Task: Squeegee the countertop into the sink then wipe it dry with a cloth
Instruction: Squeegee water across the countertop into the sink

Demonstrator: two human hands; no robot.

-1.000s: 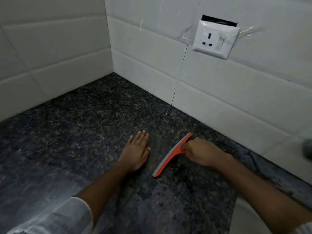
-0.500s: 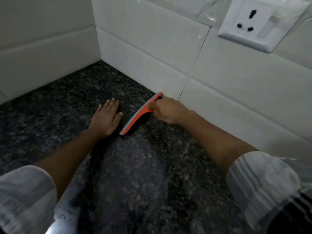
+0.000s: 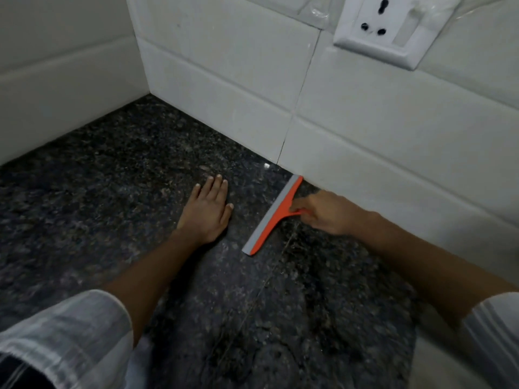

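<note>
Squeegee blade down on countertop, far end at the wall tiles.
Right hand (image 3: 330, 213) fingers curl round the orange squeegee (image 3: 273, 216) handle; left hand (image 3: 206, 213) lies flat on the dark countertop (image 3: 112, 209), fingers straight and together, thumb just beside the blade.

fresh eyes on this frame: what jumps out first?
The orange squeegee stands out most, its blade down on the dark speckled countertop with its far end at the white tiled wall. The right hand grips its handle, while the left hand lies flat beside it. A white wall socket sits upper right.
</note>
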